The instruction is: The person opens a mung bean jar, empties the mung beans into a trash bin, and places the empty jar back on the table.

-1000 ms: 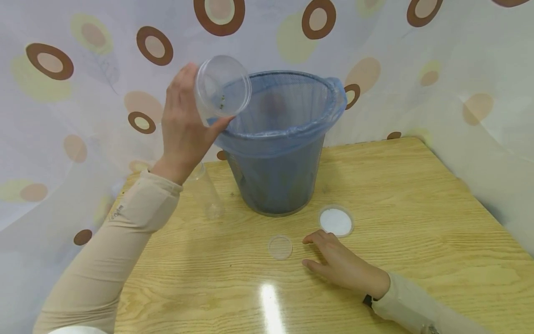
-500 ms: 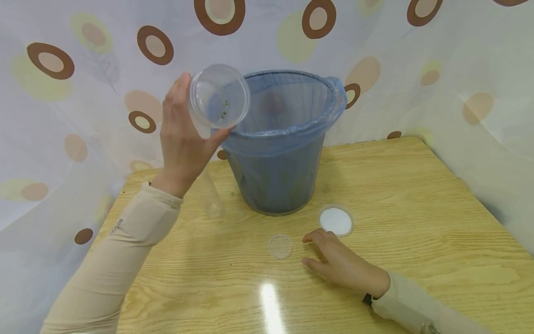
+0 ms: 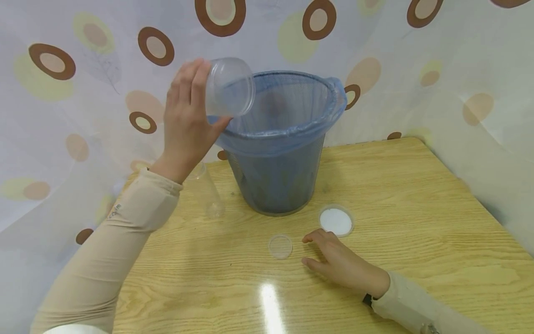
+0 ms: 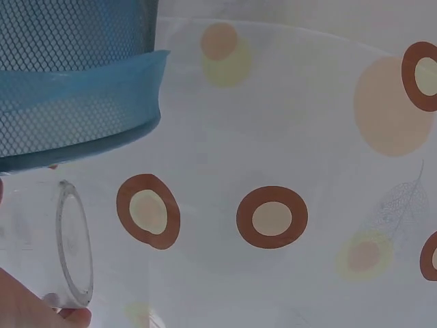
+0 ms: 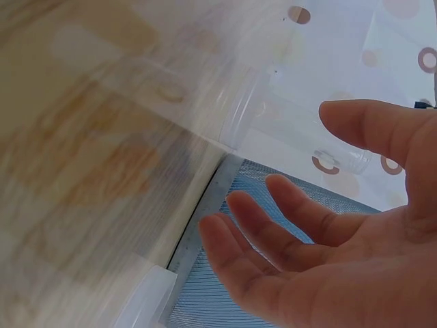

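Observation:
My left hand [image 3: 183, 111] grips a clear round plastic tub [image 3: 233, 88] and holds it tilted on its side at the left rim of the waste bin [image 3: 275, 181]. The tub's open mouth faces the bin; no specks show in it now. In the left wrist view the tub's base [image 4: 76, 242] appears beside fingertips. My right hand [image 3: 340, 264] lies low over the table with thumb and fingers apart, holding nothing. Just left of it is a small clear disc [image 3: 280, 247]. Beyond its fingers sits a larger round lid with a white centre [image 3: 335, 221].
A blue plastic bag [image 3: 288, 139] lines the mesh bin and folds over its rim. A clear cylindrical container [image 3: 210, 199] stands left of the bin, partly behind my left forearm. Patterned sheeting [image 3: 400, 83] hangs behind the wooden table [image 3: 400, 199].
The tub dipped slightly, then rose again and turned further toward the bin. Small dark specks seen inside it earlier no longer show. My right hand has stayed in place.

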Demonstrator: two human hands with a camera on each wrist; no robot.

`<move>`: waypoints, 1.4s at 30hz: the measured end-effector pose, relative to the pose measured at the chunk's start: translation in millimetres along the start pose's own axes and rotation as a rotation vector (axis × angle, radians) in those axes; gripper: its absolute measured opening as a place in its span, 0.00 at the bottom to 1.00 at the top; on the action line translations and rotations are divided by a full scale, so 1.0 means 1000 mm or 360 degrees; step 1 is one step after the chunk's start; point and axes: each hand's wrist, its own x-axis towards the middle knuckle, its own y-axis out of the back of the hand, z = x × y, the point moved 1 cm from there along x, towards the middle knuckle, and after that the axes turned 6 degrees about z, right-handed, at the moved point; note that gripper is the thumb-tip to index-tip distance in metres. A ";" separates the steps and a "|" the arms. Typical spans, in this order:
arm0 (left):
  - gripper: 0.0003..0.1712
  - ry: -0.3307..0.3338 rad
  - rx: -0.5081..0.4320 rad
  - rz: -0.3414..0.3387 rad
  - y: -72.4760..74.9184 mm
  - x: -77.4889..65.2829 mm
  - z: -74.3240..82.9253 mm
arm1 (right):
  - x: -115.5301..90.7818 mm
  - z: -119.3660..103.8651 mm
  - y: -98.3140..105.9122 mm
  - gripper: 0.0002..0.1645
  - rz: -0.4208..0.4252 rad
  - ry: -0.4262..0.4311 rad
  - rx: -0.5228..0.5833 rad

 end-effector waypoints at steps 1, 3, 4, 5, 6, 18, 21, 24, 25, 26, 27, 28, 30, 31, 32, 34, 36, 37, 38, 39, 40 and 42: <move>0.51 -0.0021 0.0019 -0.0031 -0.001 0.002 0.000 | 0.000 0.000 0.000 0.23 0.0001 0.0000 -0.0001; 0.50 -0.0039 0.0061 -0.0097 -0.002 0.006 -0.001 | 0.000 0.000 0.000 0.23 0.0000 0.0002 -0.0002; 0.50 -0.0044 0.0083 -0.0134 -0.003 0.007 -0.001 | 0.000 0.001 0.000 0.23 0.0000 0.0003 -0.0002; 0.50 -0.0051 0.0106 -0.0173 -0.003 0.009 -0.001 | 0.000 0.001 0.000 0.23 0.0001 0.0000 -0.0001; 0.49 -0.0069 0.0132 -0.0211 -0.004 0.011 -0.001 | 0.000 0.001 0.000 0.23 0.0002 -0.0002 0.0000; 0.34 -0.0506 0.0351 -0.0436 -0.009 0.026 -0.002 | -0.001 -0.001 0.001 0.23 -0.0029 -0.0023 0.0031; 0.33 -0.0630 0.0439 -0.0485 -0.009 0.028 -0.001 | -0.001 -0.001 0.002 0.23 -0.0017 -0.0007 0.0018; 0.36 -0.0768 0.0550 -0.0573 -0.009 0.029 0.000 | -0.001 -0.002 0.002 0.23 -0.0007 0.0001 0.0004; 0.37 -0.0806 0.0583 -0.0601 -0.008 0.029 0.001 | -0.001 -0.002 0.002 0.22 -0.0004 0.0003 0.0000; 0.38 -0.0838 0.0611 -0.0626 -0.008 0.030 0.002 | -0.001 -0.002 0.002 0.22 -0.0003 0.0005 -0.0003; 0.40 -0.0869 0.0641 -0.0648 -0.008 0.030 0.002 | -0.001 -0.002 0.002 0.22 -0.0003 0.0005 -0.0005; 0.41 -0.0895 0.0667 -0.0664 -0.007 0.031 0.003 | -0.001 -0.002 0.002 0.23 -0.0005 0.0004 -0.0004; 0.42 -0.0931 0.0703 -0.0682 -0.007 0.031 0.004 | -0.002 -0.002 0.002 0.23 -0.0011 -0.0003 -0.0002; 0.41 -0.0945 0.0718 -0.0681 -0.007 0.031 0.005 | -0.002 -0.002 0.002 0.23 -0.0016 -0.0008 0.0002; 0.41 -0.0950 0.0723 -0.0678 -0.007 0.031 0.005 | -0.002 -0.002 0.002 0.23 -0.0020 -0.0012 0.0005; 0.40 -0.0942 0.0711 -0.0658 -0.008 0.032 0.005 | -0.002 -0.002 0.002 0.23 -0.0029 -0.0021 0.0009; 0.39 -0.0906 0.0681 -0.0619 -0.009 0.032 0.005 | -0.002 -0.002 0.002 0.23 -0.0028 -0.0019 0.0007; 0.37 -0.0877 0.0661 -0.0594 -0.010 0.032 0.004 | -0.002 -0.002 0.002 0.23 -0.0026 -0.0017 0.0006; 0.36 -0.0837 0.0637 -0.0563 -0.010 0.032 0.004 | -0.002 -0.001 0.002 0.23 -0.0025 -0.0014 0.0004; 0.34 -0.0796 0.0612 -0.0531 -0.011 0.032 0.003 | -0.002 -0.001 0.002 0.23 -0.0022 -0.0010 0.0003; 0.33 -0.0746 0.0578 -0.0499 -0.012 0.032 0.002 | -0.002 -0.001 0.002 0.23 -0.0018 -0.0005 0.0001; 0.31 -0.0647 0.0512 -0.0442 -0.012 0.031 0.000 | -0.002 -0.001 0.002 0.23 -0.0014 -0.0001 -0.0003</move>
